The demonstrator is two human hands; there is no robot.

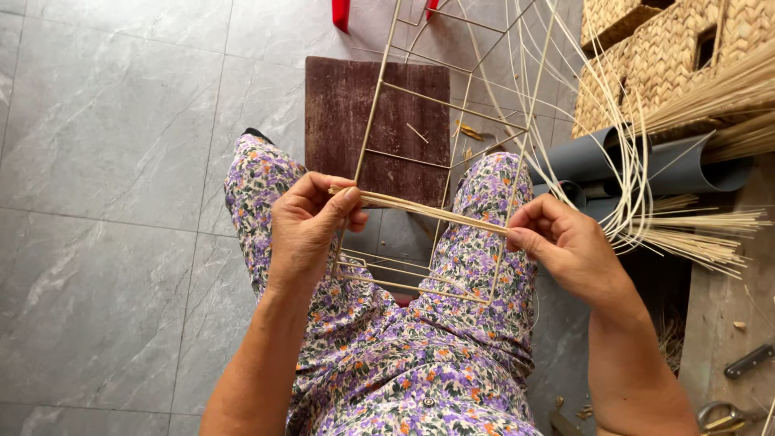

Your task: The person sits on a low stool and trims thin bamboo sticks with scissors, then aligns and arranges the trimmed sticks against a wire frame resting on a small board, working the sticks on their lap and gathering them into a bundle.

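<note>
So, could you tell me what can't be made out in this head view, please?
- Wire frame: its top is cut off by the upper edge.
- Left hand fingertips: curled around the strip bundle, hidden.
- Scissors: cropped at the bottom edge.
- Woven baskets: cut off at top right.

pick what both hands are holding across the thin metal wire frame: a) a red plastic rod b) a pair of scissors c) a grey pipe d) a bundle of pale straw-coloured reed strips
d: the left hand and right hand each pinch one end of a bundle of pale straw-coloured reed strips lying across the thin metal wire frame that rests on the lap.
</note>
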